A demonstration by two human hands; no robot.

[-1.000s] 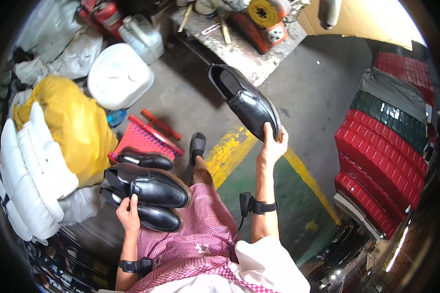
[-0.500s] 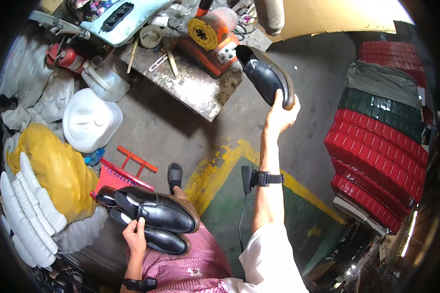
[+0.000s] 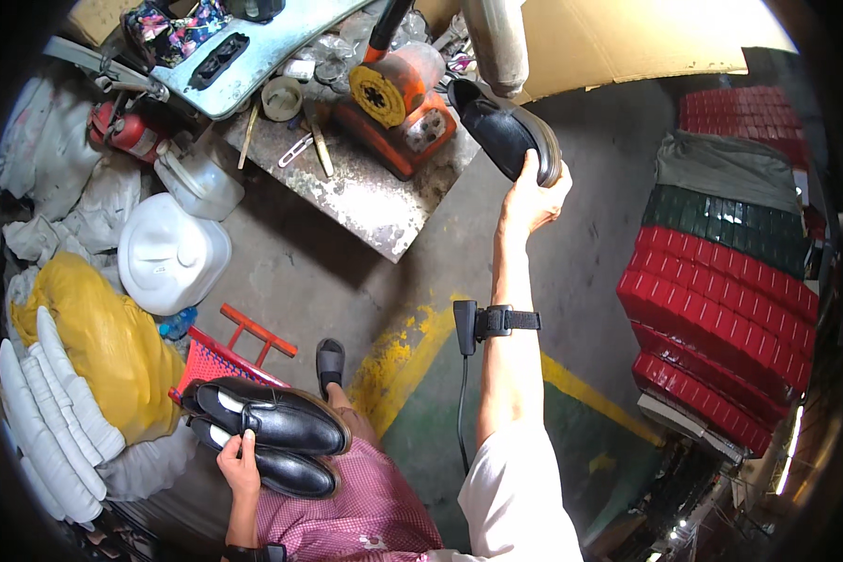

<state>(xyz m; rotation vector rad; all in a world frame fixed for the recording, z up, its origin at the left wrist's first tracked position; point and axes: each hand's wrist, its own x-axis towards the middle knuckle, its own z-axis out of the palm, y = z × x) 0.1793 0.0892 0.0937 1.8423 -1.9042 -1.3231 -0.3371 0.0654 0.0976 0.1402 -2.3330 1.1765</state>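
The right hand (image 3: pixel 532 199) is stretched out at arm's length, its fingers closed around the heel end of 1 black shoe (image 3: pixel 504 129), which it holds up sole-side toward the palm with the toe pointing away to the upper left. Just beyond that shoe's toe sits an orange machine (image 3: pixel 398 110) on a stained worktop (image 3: pixel 365 192), with small tools lying to the left of it. A black strap (image 3: pixel 496 323) circles the right forearm below the hand. The left hand (image 3: pixel 239 464) is low and close to the body, fingers curled over the near edge of 2 more black shoes (image 3: pixel 272 433) stacked on the lap, gripping them. Just above those shoes is a red rack (image 3: pixel 244 342). To the left of the left hand lie a yellow bag (image 3: pixel 103 342) and white padded pieces (image 3: pixel 47 412). Far to the right of the right hand stand stacked red boxes (image 3: pixel 721 318).
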